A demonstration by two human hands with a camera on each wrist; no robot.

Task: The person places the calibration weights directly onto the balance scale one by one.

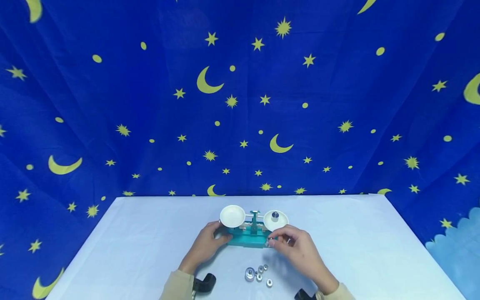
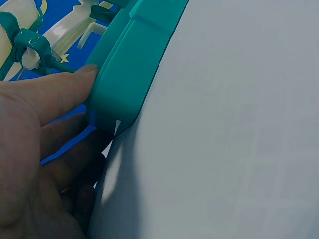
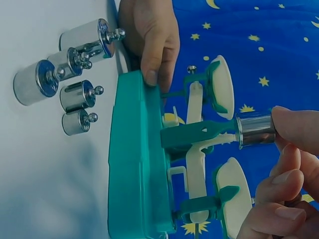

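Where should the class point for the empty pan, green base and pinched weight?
Empty pan (image 1: 233,216), head view: middle of its dish.
Green base (image 3: 132,159), right wrist view: side facing the camera.
Pinched weight (image 3: 255,131), right wrist view: its shiny metal body.

A green plastic balance scale (image 1: 247,240) stands upright on the table (image 1: 375,254), its pale beam crossing a central post. The left hand (image 1: 206,243) grips its left end. The white, round left pan (image 1: 232,216) is empty; the matching right pan (image 1: 283,219) carries a shiny, knobbed metal weight (image 1: 275,218), upright. The right hand (image 1: 300,250) pinches a smaller silver cylinder (image 3: 255,129), raised off the table, close to the base's right part. Several loose weights (image 1: 250,274) of differing sizes stand upright, clustered nearer the person than the scale.
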